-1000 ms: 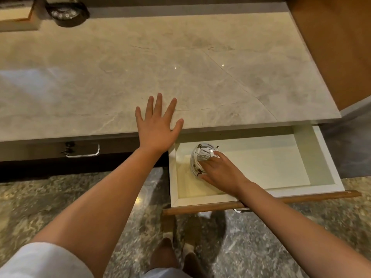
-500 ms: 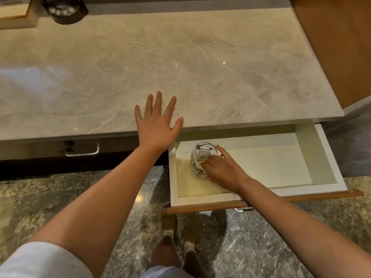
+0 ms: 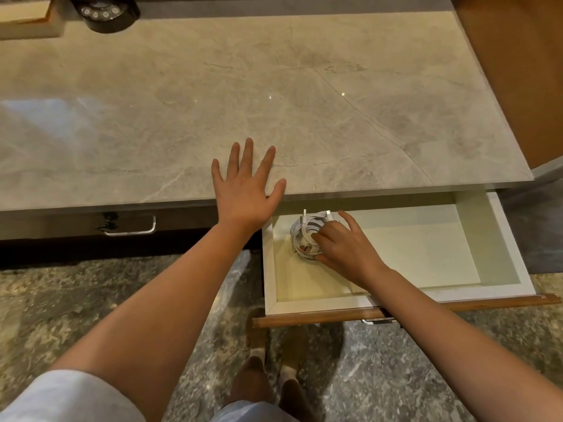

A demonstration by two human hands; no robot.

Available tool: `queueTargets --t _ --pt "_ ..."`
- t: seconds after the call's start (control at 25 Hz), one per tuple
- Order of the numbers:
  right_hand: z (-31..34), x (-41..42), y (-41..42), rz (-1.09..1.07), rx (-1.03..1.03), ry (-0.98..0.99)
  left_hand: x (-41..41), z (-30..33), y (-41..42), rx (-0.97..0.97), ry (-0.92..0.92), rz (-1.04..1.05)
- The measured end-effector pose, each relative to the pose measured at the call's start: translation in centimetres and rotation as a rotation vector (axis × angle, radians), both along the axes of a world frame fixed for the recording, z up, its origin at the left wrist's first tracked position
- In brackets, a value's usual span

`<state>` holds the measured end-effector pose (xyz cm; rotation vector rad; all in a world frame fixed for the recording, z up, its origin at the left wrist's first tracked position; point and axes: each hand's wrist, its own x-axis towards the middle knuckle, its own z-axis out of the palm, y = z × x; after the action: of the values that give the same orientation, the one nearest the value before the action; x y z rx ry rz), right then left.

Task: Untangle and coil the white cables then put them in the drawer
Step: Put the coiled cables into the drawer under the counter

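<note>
One broad slab of pale beige marble-look countertop (image 3: 274, 95) fills the upper part of the view, glossy, veined, with window light reflected on its left. Below it lies a speckled grey-green stone floor (image 3: 396, 376), and a warm brown wooden panel (image 3: 518, 71) rises at the right. A round black device with small light dots (image 3: 105, 12) sits at the counter's far left edge. Under the counter on the left is a closed dark drawer front with a silver bar handle (image 3: 131, 228).

The open white drawer with a wooden front edge (image 3: 499, 248) is pulled out under the counter's right part. In its left rear corner lies the coiled bundle of white cables (image 3: 304, 236), a flat loop resting on the drawer floor; two plug ends stick up toward the counter at its far side.

The left hand (image 3: 245, 196) rests palm down on the counter's near edge, arm nearly straight, fingers spread and extended. The right hand (image 3: 344, 248) reaches into the drawer from the right, palm down, fingers curled and touching the right side of the coil, thumb under its near edge; a firm grip cannot be made out.
</note>
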<state>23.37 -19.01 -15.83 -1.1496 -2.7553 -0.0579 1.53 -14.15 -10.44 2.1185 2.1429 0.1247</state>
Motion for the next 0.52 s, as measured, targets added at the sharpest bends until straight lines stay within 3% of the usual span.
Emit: queueTargets --t 0.12,0.32,0.52 --pt "0.0 0.1 -0.5 -0.014 0.034 0.001 0.0 -0.1 0.0 0.008 -0.004 -0.004" --pt "-0.9 0.6 -0.4 -0.061 -0.081 0.115 -0.1 -0.2 0.0 0.014 -0.016 -0.006" --pt "-0.4 0.2 -0.9 -0.185 -0.115 0.33 -0.1 -0.2 0.0 0.008 -0.016 -0.007"
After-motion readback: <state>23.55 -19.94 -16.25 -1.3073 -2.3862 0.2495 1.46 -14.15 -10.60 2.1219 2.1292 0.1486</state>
